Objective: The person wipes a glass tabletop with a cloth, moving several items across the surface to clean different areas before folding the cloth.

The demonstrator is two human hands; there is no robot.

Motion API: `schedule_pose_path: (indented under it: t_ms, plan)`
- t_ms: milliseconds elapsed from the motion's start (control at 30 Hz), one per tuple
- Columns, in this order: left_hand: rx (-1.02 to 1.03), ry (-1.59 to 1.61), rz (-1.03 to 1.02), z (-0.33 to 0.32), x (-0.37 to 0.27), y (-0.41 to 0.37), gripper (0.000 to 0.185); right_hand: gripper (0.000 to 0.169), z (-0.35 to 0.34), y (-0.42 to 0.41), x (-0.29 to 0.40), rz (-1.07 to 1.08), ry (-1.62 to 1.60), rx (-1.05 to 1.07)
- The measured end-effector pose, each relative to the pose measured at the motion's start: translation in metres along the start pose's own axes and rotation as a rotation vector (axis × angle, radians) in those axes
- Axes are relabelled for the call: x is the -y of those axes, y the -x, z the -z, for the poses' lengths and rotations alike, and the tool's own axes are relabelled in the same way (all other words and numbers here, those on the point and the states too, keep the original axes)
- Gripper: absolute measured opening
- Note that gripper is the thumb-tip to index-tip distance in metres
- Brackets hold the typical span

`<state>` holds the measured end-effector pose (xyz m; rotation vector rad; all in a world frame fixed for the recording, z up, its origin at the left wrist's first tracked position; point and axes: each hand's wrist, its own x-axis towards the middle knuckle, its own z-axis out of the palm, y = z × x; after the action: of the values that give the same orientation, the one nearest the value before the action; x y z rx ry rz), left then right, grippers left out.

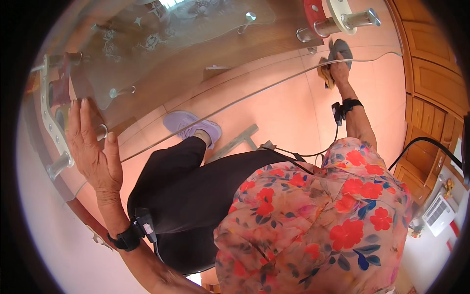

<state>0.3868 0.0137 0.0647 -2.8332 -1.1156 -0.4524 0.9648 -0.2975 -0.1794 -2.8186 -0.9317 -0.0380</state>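
My left hand (93,150), palm flattened and thumb apart from the fingers, is at the left end of a glass-topped table (205,114). It holds nothing; whether it touches the glass cannot be told. Beside it stands a curved white table leg (46,106) with a metal post. My right hand (340,71) reaches down at the far right, gripping a bunched grey and tan cloth-like item (341,51). Part of that hand and the item show through the glass near its edge. The item's exact kind is unclear. Both wrists wear black straps with small wired devices.
Under the glass lies a brown wooden shelf (176,58). Red and white legs with a metal post (361,18) stand at the upper right. A lilac shoe (187,123) and a grey stool-like frame (238,141) are on the tiled floor. Wooden cabinets (433,73) line the right.
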Motion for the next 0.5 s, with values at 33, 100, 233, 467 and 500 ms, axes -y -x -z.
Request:
schedule_pose_path:
  t_ms: [33,100,233,467,500]
  plan:
    - [-0.001,0.003,0.001,0.001,0.000,0.000,0.058,0.041,-0.007,-0.009,-0.008,0.004,-0.155,-0.063]
    - [0.008,0.023,0.000,0.003,-0.001,-0.006,0.058,0.043,-0.032,-0.036,-0.033,0.382,-0.027,-0.387]
    - [0.058,0.024,0.060,0.020,-0.009,0.004,0.059,0.036,0.003,-0.054,0.068,0.159,0.097,0.056]
    - [0.065,0.079,0.009,0.009,-0.005,-0.007,0.063,0.058,-0.042,-0.082,0.020,0.000,-0.064,0.354]
    - [0.061,0.063,0.021,0.010,-0.006,-0.006,0.063,0.061,-0.045,-0.079,0.032,-0.051,-0.119,0.340]
